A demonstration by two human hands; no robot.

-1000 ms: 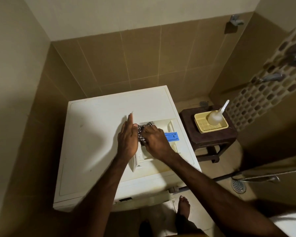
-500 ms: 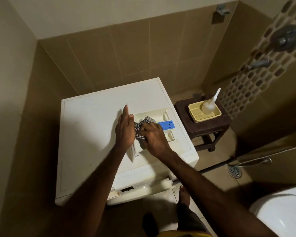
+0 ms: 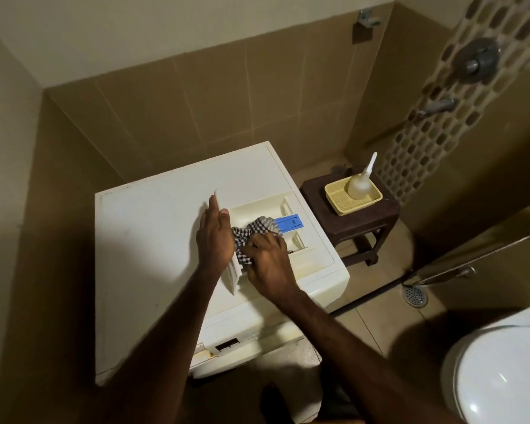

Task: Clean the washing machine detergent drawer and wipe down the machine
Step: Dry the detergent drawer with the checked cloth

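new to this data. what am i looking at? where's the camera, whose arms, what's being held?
There is no robot here. One wide-angle camera on a person's head looks down at their own bare arms. The detergent drawer lies on top of the white washing machine. The left hand rests flat against the drawer's front panel, steadying it. The right hand grips a checkered cloth inside the drawer, beside its blue insert. To the right, a dark stool carries a yellow basket with a bottle.
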